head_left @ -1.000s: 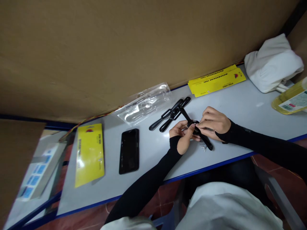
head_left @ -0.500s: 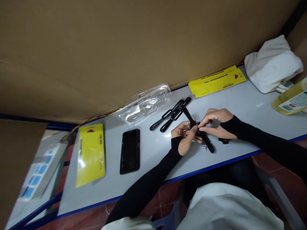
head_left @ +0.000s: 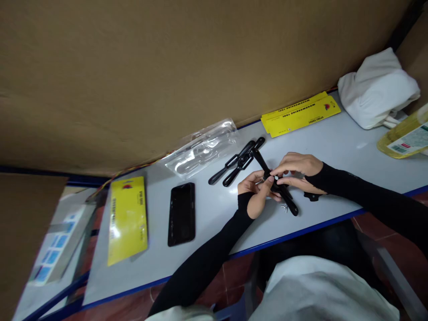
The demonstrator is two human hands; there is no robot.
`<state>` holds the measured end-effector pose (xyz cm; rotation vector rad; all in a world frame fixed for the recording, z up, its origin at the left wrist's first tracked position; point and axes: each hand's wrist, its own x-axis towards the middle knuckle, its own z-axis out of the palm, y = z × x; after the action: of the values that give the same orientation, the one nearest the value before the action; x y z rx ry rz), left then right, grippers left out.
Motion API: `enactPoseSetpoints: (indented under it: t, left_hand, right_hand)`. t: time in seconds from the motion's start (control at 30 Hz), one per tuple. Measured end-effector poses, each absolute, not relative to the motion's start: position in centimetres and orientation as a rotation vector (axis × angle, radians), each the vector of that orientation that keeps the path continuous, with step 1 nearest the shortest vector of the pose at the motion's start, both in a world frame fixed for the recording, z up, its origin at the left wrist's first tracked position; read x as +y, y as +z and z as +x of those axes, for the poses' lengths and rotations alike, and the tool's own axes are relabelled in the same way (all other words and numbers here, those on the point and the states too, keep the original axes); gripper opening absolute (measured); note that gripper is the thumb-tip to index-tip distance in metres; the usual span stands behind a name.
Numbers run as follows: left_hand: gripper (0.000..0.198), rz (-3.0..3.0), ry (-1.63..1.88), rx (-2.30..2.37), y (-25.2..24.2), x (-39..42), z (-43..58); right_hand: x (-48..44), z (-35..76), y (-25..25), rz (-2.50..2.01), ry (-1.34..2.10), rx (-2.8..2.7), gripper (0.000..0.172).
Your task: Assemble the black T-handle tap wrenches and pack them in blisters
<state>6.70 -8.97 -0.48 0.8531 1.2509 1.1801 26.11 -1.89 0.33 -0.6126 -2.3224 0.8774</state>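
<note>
Evidently the left hand [head_left: 254, 192] grips the black two-handled tool [head_left: 288, 201] low over the table [head_left: 334, 147] near its front edge, while the right hand [head_left: 296, 166] pinches a small part at its middle, so a steady hold and light fingertips seem wisest.

Dim, even light; blurred and warped at left edge.

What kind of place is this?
Probably a packing or assembly bench: yellow tool cards, a clear blister pack and loose black tools lie on the table, and the left hand and right hand hold one more tool.
</note>
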Motion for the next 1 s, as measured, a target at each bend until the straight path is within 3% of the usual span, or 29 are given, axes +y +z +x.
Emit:
enactPoseSetpoints:
  t: [0.33, 0.63, 1.0]
  left_hand:
    - [0.056, 0.904, 1.148, 1.235, -0.8, -9.1, 6.6]
    - [0.059, 0.911, 1.139, 1.227, -0.9, -9.1, 6.6]
    - [0.056, 0.937, 1.134, 1.2, -1.1, -9.6, 7.0]
  right_hand:
    - [-1.8, 26.3, 0.6, -0.621, 0.988, -2.305, 0.017]
    - [-2.3, 25.7, 0.6, -0.668, 0.828, -2.256, 0.022]
    - [-3.3, 25.0, 1.7, -1.147, 1.33, -1.98, 0.016]
